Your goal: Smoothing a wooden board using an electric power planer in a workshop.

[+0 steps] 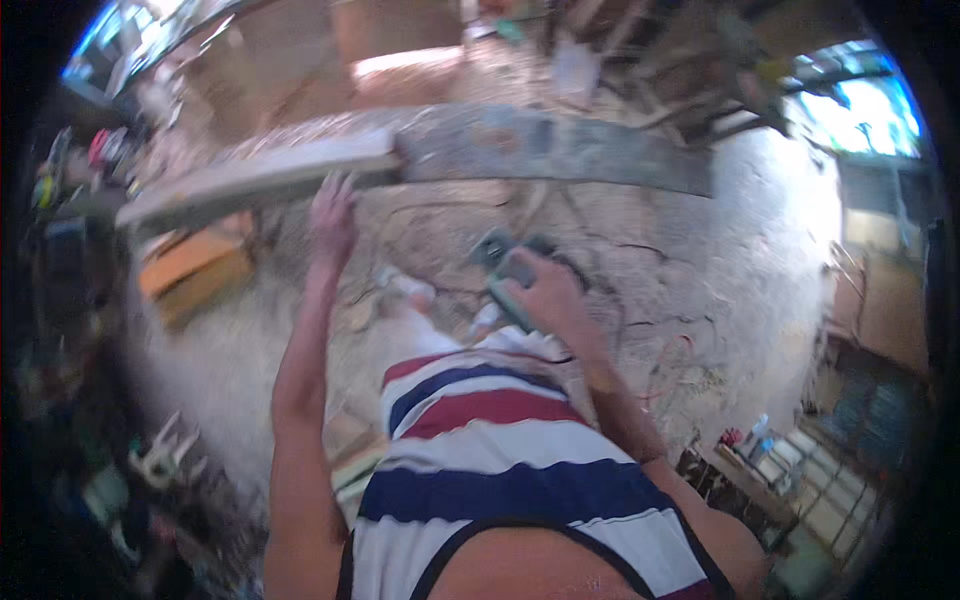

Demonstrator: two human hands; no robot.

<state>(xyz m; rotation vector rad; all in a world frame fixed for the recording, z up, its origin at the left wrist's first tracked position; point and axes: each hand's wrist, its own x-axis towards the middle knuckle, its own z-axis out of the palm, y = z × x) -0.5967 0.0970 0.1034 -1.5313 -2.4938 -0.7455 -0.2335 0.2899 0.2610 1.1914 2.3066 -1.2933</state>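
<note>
My left hand [335,215] reaches up with loosely extended fingers at the near edge of a pale wooden board [260,160], touching it or just short of it. This board lies on the left part of a long, worn grey plank [560,150] strewn with shavings. My right hand [540,285] grips a green and dark hand-held power tool [510,260], apparently corded, held low in front of my body and apart from the board. Part of the tool is hidden by my fingers.
An orange box-like object [195,280] sits below the board at left over a cracked, dusty floor [680,270]. A red cord loop [670,370] lies at right. Cluttered shelving [780,470] stands lower right, assorted junk [140,490] lower left, scrap wood [640,80] beyond the plank.
</note>
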